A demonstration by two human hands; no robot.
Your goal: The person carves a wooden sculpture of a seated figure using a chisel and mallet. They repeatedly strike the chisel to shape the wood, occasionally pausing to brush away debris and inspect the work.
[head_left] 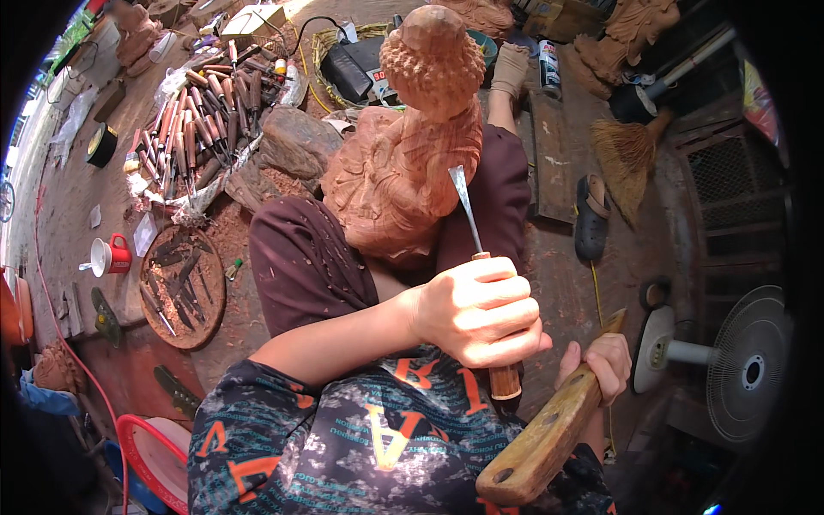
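Note:
A wood chisel with a flat, flared steel blade stands upright in my left hand, its fingers closed around the brown wooden handle. The blade tip is beside the right side of a reddish carved wooden figure; whether it touches cannot be told. The figure, with a curly-textured head, rests between my legs. At the lower right, my right hand grips a wooden mallet, a thick worn bar with dark round spots, slanting toward me. Its broad end is below the chisel handle, apart from it.
Many wooden-handled chisels lie heaped at the left. Below them, a round wooden board bears dark blades, near a red mug. At the right are a broom, a clog and a fan. Wood chips litter the floor.

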